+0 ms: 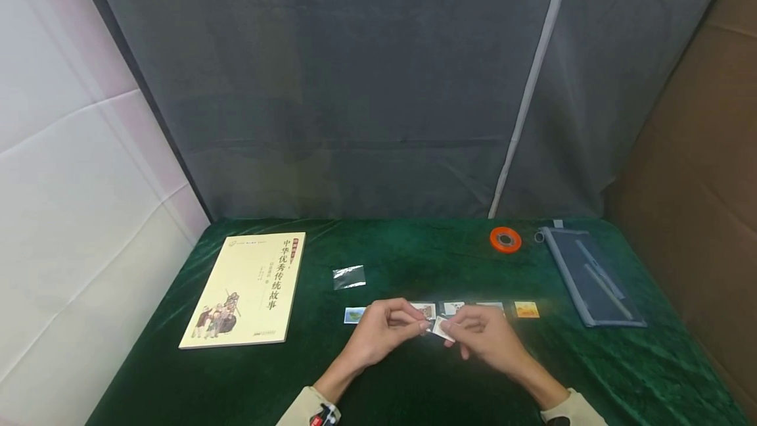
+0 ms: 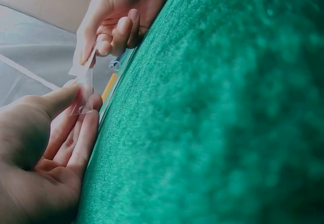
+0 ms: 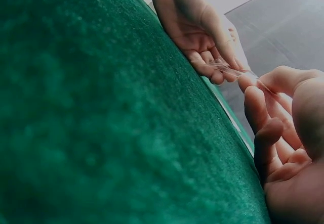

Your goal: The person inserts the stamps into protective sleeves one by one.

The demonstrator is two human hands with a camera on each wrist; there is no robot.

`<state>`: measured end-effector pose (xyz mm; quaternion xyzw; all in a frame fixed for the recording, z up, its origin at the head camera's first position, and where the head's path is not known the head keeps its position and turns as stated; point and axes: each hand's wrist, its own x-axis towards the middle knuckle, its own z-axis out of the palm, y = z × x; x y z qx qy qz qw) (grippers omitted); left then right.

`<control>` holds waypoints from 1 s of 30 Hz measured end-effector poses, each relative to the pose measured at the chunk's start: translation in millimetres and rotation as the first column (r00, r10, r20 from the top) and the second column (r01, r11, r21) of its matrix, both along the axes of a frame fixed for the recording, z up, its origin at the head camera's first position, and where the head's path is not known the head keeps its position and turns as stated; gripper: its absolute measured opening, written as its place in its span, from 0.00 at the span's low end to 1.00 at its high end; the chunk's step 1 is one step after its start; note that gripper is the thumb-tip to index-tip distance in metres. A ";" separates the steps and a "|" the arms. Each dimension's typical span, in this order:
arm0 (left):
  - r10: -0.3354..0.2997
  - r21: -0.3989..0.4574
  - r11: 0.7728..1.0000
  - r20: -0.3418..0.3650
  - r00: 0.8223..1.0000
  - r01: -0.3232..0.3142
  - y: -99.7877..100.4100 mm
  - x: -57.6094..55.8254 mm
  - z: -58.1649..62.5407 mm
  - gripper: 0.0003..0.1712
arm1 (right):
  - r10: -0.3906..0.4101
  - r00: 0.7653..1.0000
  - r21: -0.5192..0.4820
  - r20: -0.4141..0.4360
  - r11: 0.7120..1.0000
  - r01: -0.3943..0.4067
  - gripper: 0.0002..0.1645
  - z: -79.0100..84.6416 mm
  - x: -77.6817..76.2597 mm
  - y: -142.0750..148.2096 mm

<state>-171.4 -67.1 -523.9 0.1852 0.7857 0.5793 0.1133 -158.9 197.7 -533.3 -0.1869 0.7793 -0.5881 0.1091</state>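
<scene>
Both hands meet above the green cloth near its front middle. My left hand point(image 1: 378, 335) pinches a small clear plastic sleeve point(image 2: 85, 96) between thumb and fingers. Between the thumb and forefinger of my right hand point(image 1: 486, 339) is a small pale stamp point(image 1: 442, 329), its edge at the sleeve. Whether the stamp is inside the sleeve I cannot tell. Behind the hands lies a row of several stamps, among them a blue-green one point(image 1: 354, 315) at the left and an orange-yellow one point(image 1: 526, 309) at the right. The hands partly cover that row.
Another clear plastic sleeve point(image 1: 349, 277) lies behind the row. A cream book point(image 1: 245, 288) is at the left. At the back right lies an orange ring-shaped roll point(image 1: 495, 240), with a blue-grey zip pouch point(image 1: 576, 281) holding slim tools beside it. Grey curtain point(image 1: 355, 117) hangs behind.
</scene>
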 end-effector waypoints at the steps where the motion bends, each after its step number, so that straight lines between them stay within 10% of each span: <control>1: 0.003 -0.004 1.000 -0.001 1.000 -0.003 0.0 0.0 0.0 0.04 | 0.004 1.000 0.002 0.004 1.000 -0.004 0.07 -0.1 -0.1 0.1; 30: -0.039 0.033 0.999 -0.003 0.999 0.039 -1.3 -0.9 -5.9 0.04 | 0.031 0.999 0.057 0.024 0.998 -0.032 0.08 0.5 0.8 -1.9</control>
